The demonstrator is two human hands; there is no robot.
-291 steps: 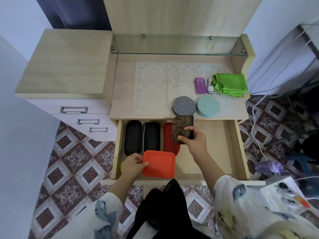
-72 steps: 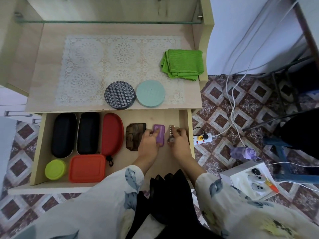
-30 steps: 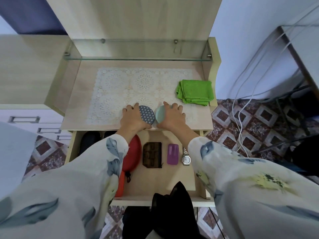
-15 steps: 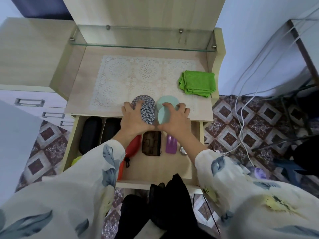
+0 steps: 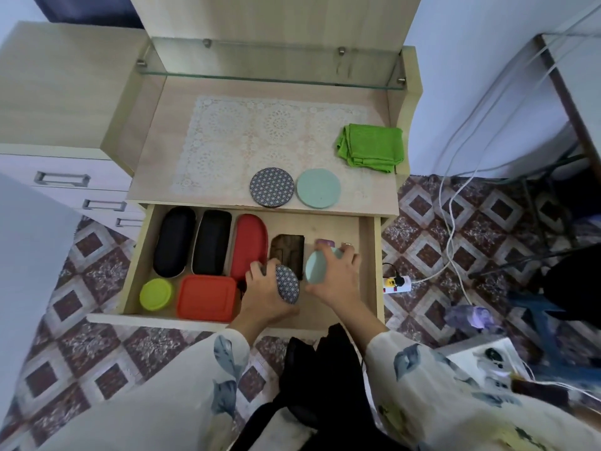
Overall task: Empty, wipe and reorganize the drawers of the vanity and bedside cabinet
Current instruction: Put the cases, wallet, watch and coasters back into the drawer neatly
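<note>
Head view: both hands (image 5: 270,296) (image 5: 335,281) over drawer (image 5: 369,255), a disc (image 5: 287,283) (image 5: 314,266) each (tilted).

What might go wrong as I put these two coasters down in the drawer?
The mint coaster in your right hand is tilted just in front of the purple case and could land on it. The patterned coaster in your left hand is held on edge by the brown pouch and might slip.

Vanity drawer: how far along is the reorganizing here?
Done: black cases, red case, orange box, lime tub and wallet sit arranged in the drawer. In hand: left hand holds a patterned disc, right hand a teal disc. Left: another patterned disc, another teal disc and green cloth on top.
</note>
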